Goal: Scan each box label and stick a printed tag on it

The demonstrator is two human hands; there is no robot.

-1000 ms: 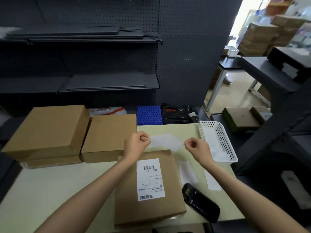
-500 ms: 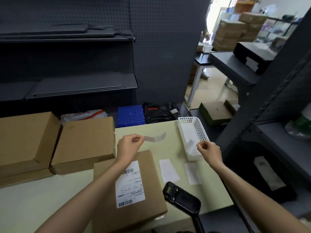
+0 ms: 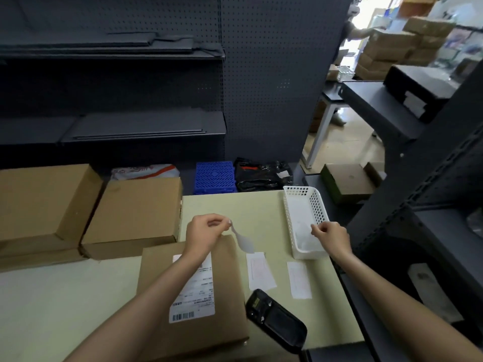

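Observation:
A flat cardboard box [image 3: 224,296] lies in front of me on the pale table [image 3: 52,296], with a white shipping label [image 3: 194,293] on top, partly under my left forearm. My left hand [image 3: 205,231] hovers over the box's far edge and pinches a white printed tag [image 3: 244,241] that hangs curled from its fingertips. My right hand [image 3: 332,237] is over the white basket [image 3: 300,189], fingertips pinched together; I see nothing between them. A black handheld scanner [image 3: 277,320] lies right of the box.
Two more white tags [image 3: 260,270] [image 3: 299,279] lie flat on the table between box and basket. Two brown boxes [image 3: 136,210] [image 3: 39,202] stand at the left. Dark shelving rises behind and at the right. A blue crate [image 3: 214,176] sits beyond the table.
The sheet held between both hands has come apart. My left hand keeps the tag, now hanging down, and my right hand has moved right over the basket.

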